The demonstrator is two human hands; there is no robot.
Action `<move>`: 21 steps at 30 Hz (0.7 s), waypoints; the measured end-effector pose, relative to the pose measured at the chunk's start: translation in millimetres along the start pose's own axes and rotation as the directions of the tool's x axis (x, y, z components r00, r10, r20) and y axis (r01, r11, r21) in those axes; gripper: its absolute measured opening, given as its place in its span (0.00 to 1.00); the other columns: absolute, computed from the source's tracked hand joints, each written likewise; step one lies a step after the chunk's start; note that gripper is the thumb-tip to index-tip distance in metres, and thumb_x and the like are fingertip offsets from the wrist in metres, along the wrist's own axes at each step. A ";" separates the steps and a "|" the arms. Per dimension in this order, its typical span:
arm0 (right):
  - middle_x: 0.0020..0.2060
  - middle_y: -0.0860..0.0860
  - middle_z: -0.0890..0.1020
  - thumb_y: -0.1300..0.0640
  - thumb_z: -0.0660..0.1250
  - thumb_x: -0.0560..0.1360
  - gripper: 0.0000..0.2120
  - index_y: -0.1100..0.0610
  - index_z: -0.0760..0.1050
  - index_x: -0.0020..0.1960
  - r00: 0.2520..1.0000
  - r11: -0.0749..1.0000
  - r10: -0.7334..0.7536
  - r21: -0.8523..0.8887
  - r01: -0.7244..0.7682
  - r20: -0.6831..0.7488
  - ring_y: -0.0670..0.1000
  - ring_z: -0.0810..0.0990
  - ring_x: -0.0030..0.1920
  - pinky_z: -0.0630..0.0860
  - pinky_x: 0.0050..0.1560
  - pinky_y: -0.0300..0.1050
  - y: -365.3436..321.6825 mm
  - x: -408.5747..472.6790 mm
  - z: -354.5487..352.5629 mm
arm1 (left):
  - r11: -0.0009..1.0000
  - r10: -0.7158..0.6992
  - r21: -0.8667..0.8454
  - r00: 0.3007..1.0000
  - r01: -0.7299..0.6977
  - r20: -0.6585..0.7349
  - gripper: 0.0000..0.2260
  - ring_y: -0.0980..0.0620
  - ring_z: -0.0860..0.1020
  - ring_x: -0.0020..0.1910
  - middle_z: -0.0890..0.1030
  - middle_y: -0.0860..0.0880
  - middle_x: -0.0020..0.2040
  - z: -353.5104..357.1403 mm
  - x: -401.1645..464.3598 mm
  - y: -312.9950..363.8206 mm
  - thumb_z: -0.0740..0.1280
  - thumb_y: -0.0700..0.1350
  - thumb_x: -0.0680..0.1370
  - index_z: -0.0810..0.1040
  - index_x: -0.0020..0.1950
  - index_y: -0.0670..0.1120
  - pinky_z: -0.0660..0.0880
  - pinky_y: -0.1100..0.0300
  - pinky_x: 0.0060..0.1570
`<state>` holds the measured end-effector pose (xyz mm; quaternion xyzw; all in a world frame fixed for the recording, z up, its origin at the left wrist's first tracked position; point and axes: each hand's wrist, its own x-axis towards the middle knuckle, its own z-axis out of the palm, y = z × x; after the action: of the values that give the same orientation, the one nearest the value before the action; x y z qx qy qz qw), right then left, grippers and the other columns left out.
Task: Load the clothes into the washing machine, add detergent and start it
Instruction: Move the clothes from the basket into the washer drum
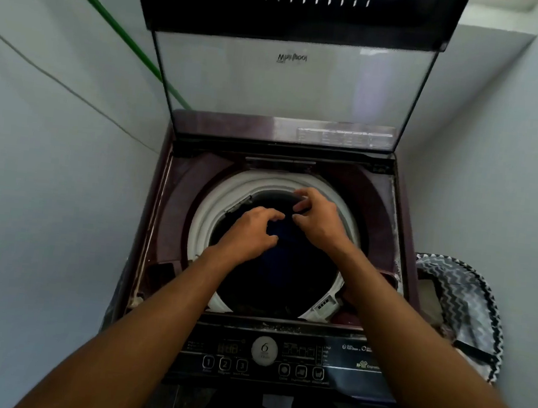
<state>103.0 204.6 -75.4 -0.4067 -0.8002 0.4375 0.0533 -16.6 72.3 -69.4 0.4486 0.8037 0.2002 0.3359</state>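
Washing machine (372, 214) lid up; drum (213, 218) holds dark blue cloth (282, 235). My left hand (248, 231) and right hand (317, 220) hover above, fingers loosely curled, holding nothing. Patterned laundry basket (462, 307) beside.

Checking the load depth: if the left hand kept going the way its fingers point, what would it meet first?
Probably the dark blue garment in the drum, just beyond the left hand; how far down it lies is unclear.
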 end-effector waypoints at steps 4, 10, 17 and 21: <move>0.42 0.50 0.83 0.66 0.68 0.72 0.19 0.53 0.76 0.61 0.991 0.993 -0.002 0.116 0.018 -0.133 0.50 0.82 0.40 0.80 0.44 0.48 6.4 -12.0 -23.8 | 0.998 0.060 -0.018 0.998 -0.060 0.001 0.21 0.60 0.75 0.47 0.78 0.54 0.58 7.2 9.6 24.1 0.72 0.41 0.75 0.76 0.67 0.54 0.71 0.67 0.48; 0.42 0.52 0.82 0.62 0.71 0.73 0.15 0.56 0.76 0.59 0.975 0.989 0.016 0.149 0.017 -0.220 0.48 0.80 0.40 0.76 0.39 0.35 30.2 -35.3 -64.4 | 0.982 0.184 -0.046 0.983 -0.185 -0.025 0.14 0.58 0.78 0.45 0.80 0.53 0.54 34.0 28.0 88.0 0.72 0.43 0.75 0.79 0.60 0.51 0.77 0.61 0.49; 0.41 0.51 0.82 0.65 0.70 0.70 0.11 0.57 0.78 0.52 0.898 0.977 0.049 0.207 0.047 -0.437 0.47 0.80 0.41 0.75 0.43 0.32 63.9 -57.2 -111.0 | 0.949 0.310 -0.043 0.949 -0.313 -0.051 0.13 0.59 0.78 0.44 0.79 0.54 0.53 66.0 36.7 145.2 0.70 0.43 0.76 0.79 0.60 0.50 0.75 0.63 0.48; 0.41 0.52 0.81 0.66 0.66 0.69 0.09 0.57 0.79 0.48 0.802 0.963 0.180 0.269 -0.026 -0.570 0.48 0.79 0.40 0.75 0.42 0.37 100.5 -71.8 -126.5 | 0.913 0.407 -0.014 0.912 -0.409 -0.056 0.11 0.62 0.75 0.46 0.78 0.55 0.50 90.0 32.3 175.1 0.69 0.40 0.77 0.81 0.59 0.49 0.68 0.75 0.47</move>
<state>267.1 266.4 -53.3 -0.5555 -0.6596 0.3883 0.3250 138.8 192.4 -34.5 0.5968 0.6982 0.2877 0.2712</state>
